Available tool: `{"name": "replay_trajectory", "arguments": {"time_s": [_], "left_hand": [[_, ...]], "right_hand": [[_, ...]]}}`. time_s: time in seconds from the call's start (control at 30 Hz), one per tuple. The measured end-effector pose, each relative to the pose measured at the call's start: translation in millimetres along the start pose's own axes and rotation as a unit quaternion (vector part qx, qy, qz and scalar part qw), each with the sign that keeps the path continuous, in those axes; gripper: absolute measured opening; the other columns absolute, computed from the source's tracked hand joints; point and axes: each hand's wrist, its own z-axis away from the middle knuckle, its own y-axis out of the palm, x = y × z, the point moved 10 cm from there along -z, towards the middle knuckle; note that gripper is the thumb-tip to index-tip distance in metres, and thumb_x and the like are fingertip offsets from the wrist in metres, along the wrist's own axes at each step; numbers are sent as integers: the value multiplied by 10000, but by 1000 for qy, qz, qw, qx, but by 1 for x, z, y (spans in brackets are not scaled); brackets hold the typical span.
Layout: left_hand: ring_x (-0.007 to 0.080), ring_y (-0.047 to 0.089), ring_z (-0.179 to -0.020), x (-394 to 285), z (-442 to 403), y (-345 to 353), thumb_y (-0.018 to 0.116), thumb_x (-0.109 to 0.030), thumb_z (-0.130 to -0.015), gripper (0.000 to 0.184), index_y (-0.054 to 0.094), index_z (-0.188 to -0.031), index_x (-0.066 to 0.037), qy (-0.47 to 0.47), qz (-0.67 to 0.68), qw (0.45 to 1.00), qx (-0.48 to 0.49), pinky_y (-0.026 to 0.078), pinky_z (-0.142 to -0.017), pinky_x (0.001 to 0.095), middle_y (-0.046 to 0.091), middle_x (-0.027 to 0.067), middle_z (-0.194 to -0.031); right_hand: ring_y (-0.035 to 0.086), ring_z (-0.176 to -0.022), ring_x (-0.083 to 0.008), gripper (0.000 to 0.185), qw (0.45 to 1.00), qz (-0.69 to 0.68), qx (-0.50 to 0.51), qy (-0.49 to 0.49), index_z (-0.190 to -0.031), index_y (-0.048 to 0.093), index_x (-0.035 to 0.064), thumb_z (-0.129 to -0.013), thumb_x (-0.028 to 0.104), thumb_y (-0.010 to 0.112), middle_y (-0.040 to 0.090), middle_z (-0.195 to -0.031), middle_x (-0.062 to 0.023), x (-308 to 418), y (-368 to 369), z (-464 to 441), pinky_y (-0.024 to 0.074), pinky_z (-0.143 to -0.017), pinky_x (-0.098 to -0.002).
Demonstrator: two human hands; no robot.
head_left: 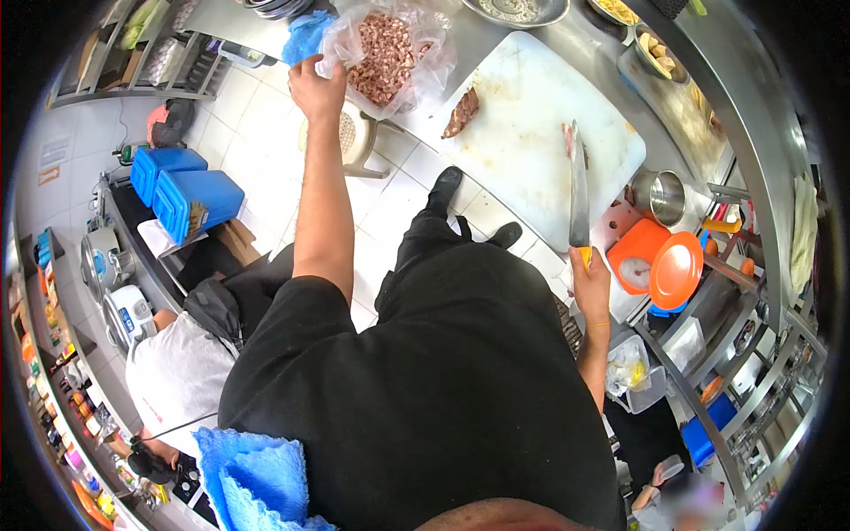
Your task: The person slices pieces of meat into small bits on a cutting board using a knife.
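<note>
Head view sets the white cutting board (522, 80) between the two hands. On the board's left part lies a dark chunk of meat (460, 113), its long axis slanting from far right to near left, at an angle to the kitchen knife (579, 195). The right hand (591, 285), just off the board's near edge, has its grip wrapped around the knife's yellow handle; the blade points away from the person over the board's right half, beside a thin strip of meat (567, 136). The left hand (319, 88), left of the board, is at the edge of a clear plastic bag (436, 69) of diced meat (381, 55), near a blue cloth (307, 35); whether its grip pinches the plastic, I cannot tell. Of the two hands, the left appears nearer the chunk.
</note>
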Motion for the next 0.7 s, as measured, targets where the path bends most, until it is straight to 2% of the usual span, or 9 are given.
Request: {"name": "replay_trajectory", "arguments": {"time_s": [0.03, 0.13, 0.17, 0.37, 0.47, 0.57, 0.67, 0.7], "left_hand": [[391, 567, -1278, -12, 1, -2, 813, -326, -776, 463, 759, -1201, -151, 31, -7, 999, 9, 468, -1074, 528, 621, 159, -1348], [371, 499, -1376, -45, 6, -2, 834, -355, -755, 478, 766, -1196, -185, 111, -109, 987, 35, 409, -1126, 545, 563, 150, -1467], [357, 438, -1441, -37, 4, 9, 831, -334, -754, 468, 770, -1196, -193, 105, -110, 987, 53, 350, -1164, 566, 491, 134, -1561], [339, 530, -1359, -24, 5, 24, 792, -248, -782, 305, 802, -1077, -171, 158, -146, 977, 6, 349, -1156, 564, 632, 63, -1414], [337, 574, -1308, -26, 3, 20, 788, -231, -790, 214, 806, -988, -154, 147, -97, 984, -3, 350, -1151, 559, 692, 42, -1312], [354, 598, -1259, -33, -2, 17, 814, -221, -777, 288, 780, -1054, -149, 132, -48, 990, 0, 387, -1121, 549, 707, 83, -1245], [388, 609, -1211, -35, -18, 21, 854, -202, -745, 448, 725, -1166, -125, 58, 24, 996, 56, 434, -1081, 523, 709, 134, -1168], [410, 609, -1178, -42, -26, 21, 892, -195, -710, 614, 650, -1265, -93, 115, 74, 990, 39, 466, -1048, 498, 689, 171, -1165]], "right_hand": [[528, -610, -188, 422, 1000, 0, 2, 2, -971, 610, -12, -1045, 397, 686, 567, -667, -128, 3, 1, 1, 471, -599, -395], [526, -590, -209, 422, 1000, 22, 6, -3, -948, 593, -12, -1047, 389, 682, 577, -663, -139, 15, 3, 1, 469, -589, -402], [524, -586, -215, 422, 1000, 24, 8, 0, -943, 590, -13, -1047, 385, 682, 578, -661, -143, 19, 3, 1, 469, -590, -403], [535, -560, -242, 427, 1000, 29, 3, -10, -930, 579, -13, -1044, 385, 682, 579, -653, -157, 23, 4, -3, 464, -580, -416], [548, -558, -255, 431, 999, 33, 4, -17, -928, 579, -12, -1043, 392, 680, 583, -655, -164, 21, 5, -6, 462, -577, -420], [571, -576, -283, 439, 999, 49, 10, -13, -938, 586, -13, -1041, 403, 679, 602, -675, -182, 25, 2, -3, 468, -592, -423], [616, -639, -342, 444, 998, 56, 17, -7, -975, 605, -18, -1035, 414, 682, 647, -741, -219, 25, 3, -5, 492, -634, -433], [632, -667, -368, 447, 999, 48, 10, -13, -990, 611, -20, -1033, 419, 683, 662, -769, -232, 20, 4, -6, 500, -650, -439]]}}
